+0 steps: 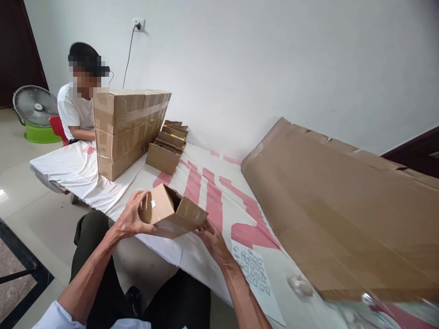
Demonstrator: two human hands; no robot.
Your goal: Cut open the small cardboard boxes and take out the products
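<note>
A small brown cardboard box [163, 208] with an open flap is held over the near edge of the table. My left hand [132, 217] grips its left end, fingers wrapped round the side. My right hand [213, 240] supports it from below at the flap side, fingers curled under the box. A small white label shows on the box's left face.
A white and pink cloth [206, 192] covers the table. A white sheet of small stickers [255, 272] lies by my right hand. Large flat cardboard [343, 205] leans at right. Stacked taped boxes [125, 128] and small boxes [168, 148] stand farther off. Another person [77, 109] sits beyond; fan [34, 107] on floor.
</note>
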